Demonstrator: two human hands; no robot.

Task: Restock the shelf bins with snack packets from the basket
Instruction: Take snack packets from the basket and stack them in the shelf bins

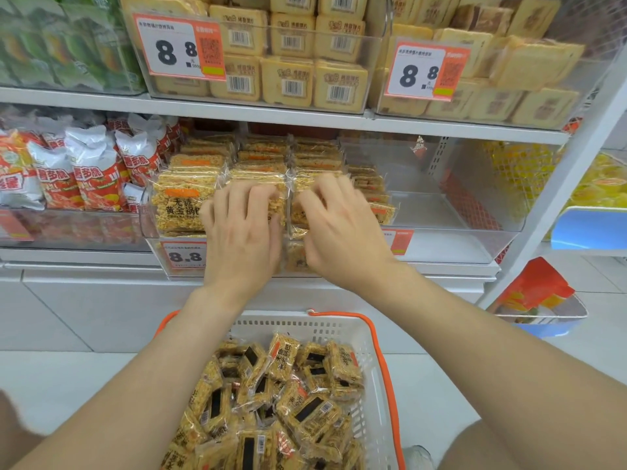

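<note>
A white basket with orange handles sits low in front of me, holding several golden rice-cracker packets. On the middle shelf a clear bin holds rows of the same packets. My left hand lies over the front packets in the bin, its fingertips curled onto the top edge of one. My right hand is beside it, fingers bent over the neighbouring packets and slightly blurred. The bin's right half is bare.
Red-and-white snack bags fill the bin to the left. The upper shelf carries bins of pale toast packs with 8.8 price tags. A white shelf post stands at the right, with a small bin of orange packs beyond.
</note>
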